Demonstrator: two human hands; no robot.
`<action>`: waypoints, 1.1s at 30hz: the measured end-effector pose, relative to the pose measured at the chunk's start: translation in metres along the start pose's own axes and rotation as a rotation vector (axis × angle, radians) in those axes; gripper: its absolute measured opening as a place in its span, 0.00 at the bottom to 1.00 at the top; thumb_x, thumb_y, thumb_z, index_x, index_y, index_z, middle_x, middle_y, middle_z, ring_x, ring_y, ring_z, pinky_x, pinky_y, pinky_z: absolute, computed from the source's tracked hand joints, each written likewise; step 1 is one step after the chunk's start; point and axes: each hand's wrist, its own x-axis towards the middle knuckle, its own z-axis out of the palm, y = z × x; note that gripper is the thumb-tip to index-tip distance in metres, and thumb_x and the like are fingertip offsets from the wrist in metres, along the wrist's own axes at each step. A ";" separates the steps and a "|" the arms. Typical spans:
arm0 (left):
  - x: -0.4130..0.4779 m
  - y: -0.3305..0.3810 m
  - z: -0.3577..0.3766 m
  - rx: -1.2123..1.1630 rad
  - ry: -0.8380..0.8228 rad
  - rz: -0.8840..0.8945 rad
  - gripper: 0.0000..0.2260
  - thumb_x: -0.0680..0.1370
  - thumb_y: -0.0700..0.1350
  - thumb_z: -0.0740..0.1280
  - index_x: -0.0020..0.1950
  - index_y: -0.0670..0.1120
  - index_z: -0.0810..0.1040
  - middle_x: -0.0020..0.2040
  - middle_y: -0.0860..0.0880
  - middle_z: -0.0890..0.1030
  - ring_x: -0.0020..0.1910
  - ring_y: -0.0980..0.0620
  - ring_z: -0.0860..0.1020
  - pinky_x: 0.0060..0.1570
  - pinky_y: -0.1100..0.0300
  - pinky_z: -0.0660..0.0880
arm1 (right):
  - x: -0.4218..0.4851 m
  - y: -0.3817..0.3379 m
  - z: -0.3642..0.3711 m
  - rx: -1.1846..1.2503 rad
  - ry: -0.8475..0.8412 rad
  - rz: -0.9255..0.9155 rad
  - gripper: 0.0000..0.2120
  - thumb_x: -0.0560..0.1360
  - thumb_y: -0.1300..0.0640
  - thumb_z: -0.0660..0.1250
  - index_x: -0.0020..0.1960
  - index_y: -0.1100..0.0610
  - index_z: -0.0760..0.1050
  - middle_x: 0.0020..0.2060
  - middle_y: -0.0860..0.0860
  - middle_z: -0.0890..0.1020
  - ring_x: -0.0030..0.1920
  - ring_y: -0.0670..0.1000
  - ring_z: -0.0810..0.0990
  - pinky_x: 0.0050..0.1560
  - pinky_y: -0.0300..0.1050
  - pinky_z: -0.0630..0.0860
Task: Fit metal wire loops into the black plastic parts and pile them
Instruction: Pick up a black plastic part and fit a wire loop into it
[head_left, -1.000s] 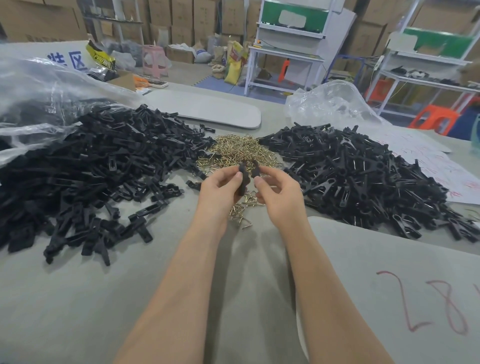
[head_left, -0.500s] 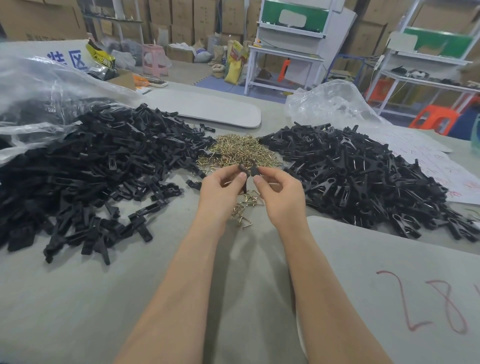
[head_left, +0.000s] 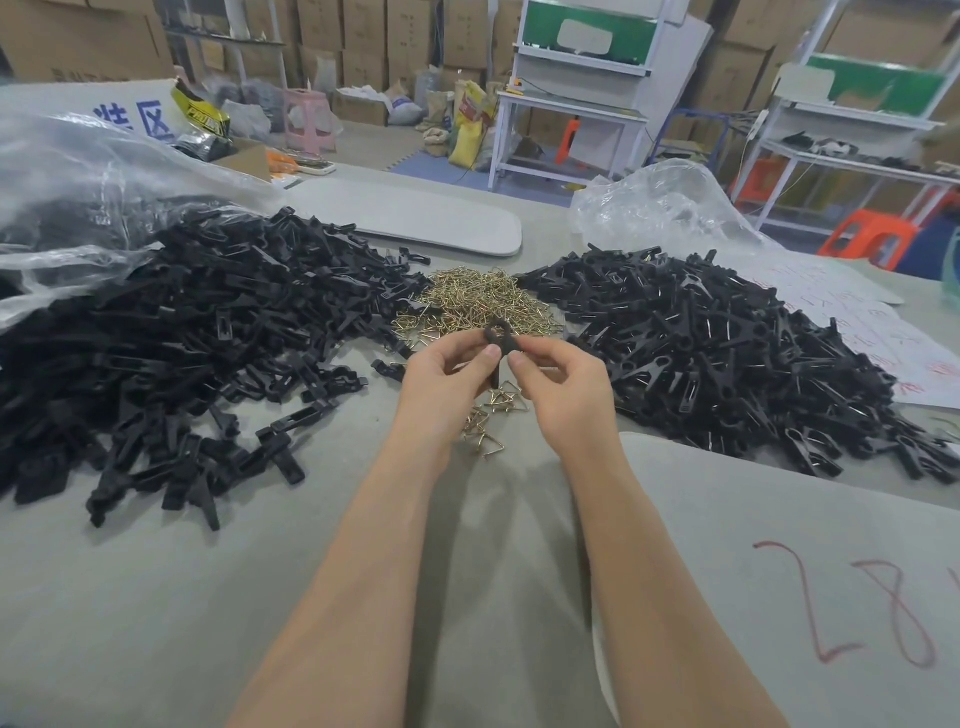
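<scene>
Both hands meet over the middle of the table. My left hand and my right hand pinch one black plastic part between thumbs and fingertips, held upright. Whether a wire loop sits in it I cannot tell. A heap of brass-coloured wire loops lies just beyond my hands, and a few loose loops lie under them. A large pile of black parts spreads at the left. Another pile of black parts, with metal showing in them, lies at the right.
The grey table carries a clear plastic bag at the far left and another bag at the back right. A grey board with red writing lies front right, a rounded board at the back, white paper far right.
My hands have shifted slightly and turned the black part between the fingertips; its round end now stands higher above my thumbs. The piles have not moved.
</scene>
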 end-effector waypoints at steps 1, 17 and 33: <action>0.000 0.001 0.000 -0.010 -0.006 -0.004 0.08 0.77 0.36 0.66 0.48 0.48 0.81 0.43 0.50 0.83 0.41 0.56 0.80 0.44 0.65 0.77 | 0.000 0.000 -0.001 0.009 -0.004 0.009 0.09 0.75 0.62 0.68 0.47 0.48 0.78 0.35 0.40 0.79 0.34 0.40 0.76 0.42 0.35 0.74; 0.001 0.019 -0.016 -0.481 0.093 -0.152 0.04 0.76 0.36 0.67 0.50 0.41 0.75 0.44 0.46 0.80 0.41 0.56 0.82 0.51 0.64 0.79 | 0.001 0.004 0.005 -0.057 -0.068 0.260 0.16 0.75 0.56 0.69 0.60 0.61 0.73 0.44 0.53 0.81 0.43 0.50 0.80 0.49 0.47 0.79; 0.003 0.022 -0.025 -0.888 0.251 -0.388 0.03 0.76 0.37 0.67 0.46 0.37 0.76 0.41 0.43 0.79 0.44 0.52 0.79 0.50 0.58 0.79 | -0.008 0.018 0.019 -0.492 -0.189 0.156 0.07 0.77 0.59 0.65 0.49 0.57 0.81 0.43 0.53 0.84 0.43 0.49 0.78 0.41 0.34 0.66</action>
